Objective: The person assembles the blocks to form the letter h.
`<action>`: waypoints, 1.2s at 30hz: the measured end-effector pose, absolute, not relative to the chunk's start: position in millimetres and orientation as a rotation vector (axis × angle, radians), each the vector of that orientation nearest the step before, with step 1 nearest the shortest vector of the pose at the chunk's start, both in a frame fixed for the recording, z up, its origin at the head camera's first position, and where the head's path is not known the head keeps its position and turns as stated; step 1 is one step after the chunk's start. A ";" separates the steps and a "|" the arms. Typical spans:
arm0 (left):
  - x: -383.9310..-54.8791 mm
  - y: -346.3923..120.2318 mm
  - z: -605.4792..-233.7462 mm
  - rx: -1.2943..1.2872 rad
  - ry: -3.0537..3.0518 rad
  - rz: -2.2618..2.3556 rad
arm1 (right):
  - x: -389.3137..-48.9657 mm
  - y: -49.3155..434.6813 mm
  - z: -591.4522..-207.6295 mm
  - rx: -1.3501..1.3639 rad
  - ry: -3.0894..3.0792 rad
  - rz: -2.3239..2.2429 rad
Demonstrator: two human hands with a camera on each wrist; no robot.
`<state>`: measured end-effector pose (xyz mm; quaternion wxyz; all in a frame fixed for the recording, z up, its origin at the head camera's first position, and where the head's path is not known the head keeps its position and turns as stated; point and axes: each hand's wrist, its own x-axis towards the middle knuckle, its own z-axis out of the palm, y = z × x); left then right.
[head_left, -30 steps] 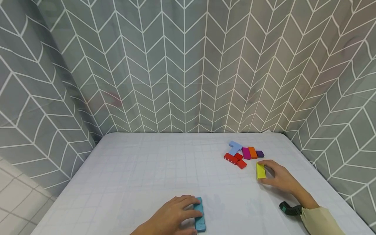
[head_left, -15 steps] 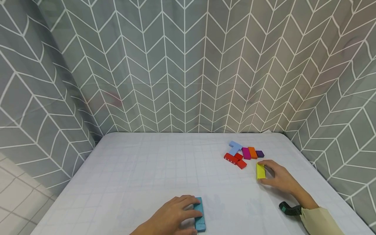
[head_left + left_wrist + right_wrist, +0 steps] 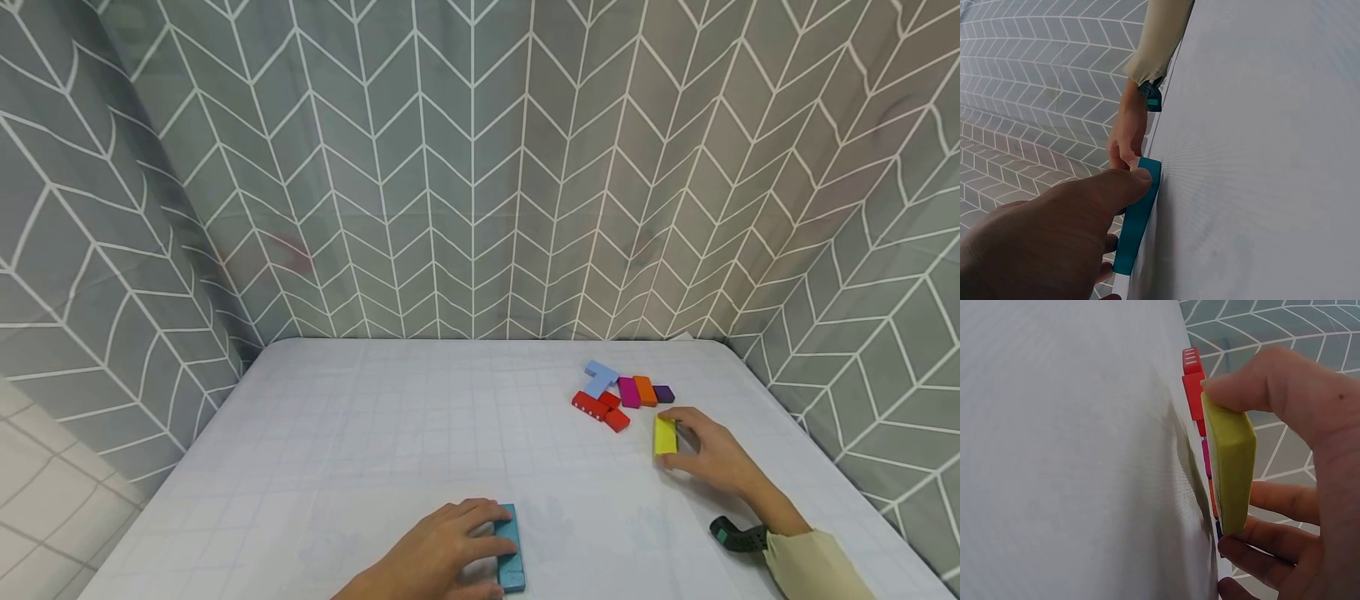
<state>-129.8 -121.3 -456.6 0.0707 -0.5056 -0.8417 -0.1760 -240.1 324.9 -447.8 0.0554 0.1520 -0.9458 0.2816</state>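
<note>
In the head view my left hand (image 3: 438, 550) grips a long teal block (image 3: 511, 562) at the table's front middle. The left wrist view shows its thumb on one end of that block and fingertips along the far side. My right hand (image 3: 712, 454) holds a yellow block (image 3: 664, 436) at the right of the table. Up close in the right wrist view, the thumb is at one end of the yellow block (image 3: 1232, 469) and the fingers are at the other. Beyond it lie a light blue T-shaped block (image 3: 600, 379) and several red blocks (image 3: 590, 405).
Magenta (image 3: 628, 392), orange (image 3: 645, 390) and dark purple (image 3: 663, 393) blocks lie in a row beside the T-shaped one. A white cloth covers the table (image 3: 360, 433). Grey patterned curtains (image 3: 472, 167) stand behind it and at both sides. A dark band (image 3: 738, 537) circles the right wrist.
My right hand and the yellow block have shifted very slightly left. The left hand and the teal block stay where they were.
</note>
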 end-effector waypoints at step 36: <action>-130.1 -121.2 -456.6 -1.519 -2.500 -0.491 | -239.5 322.6 -445.9 0.422 -2.883 0.877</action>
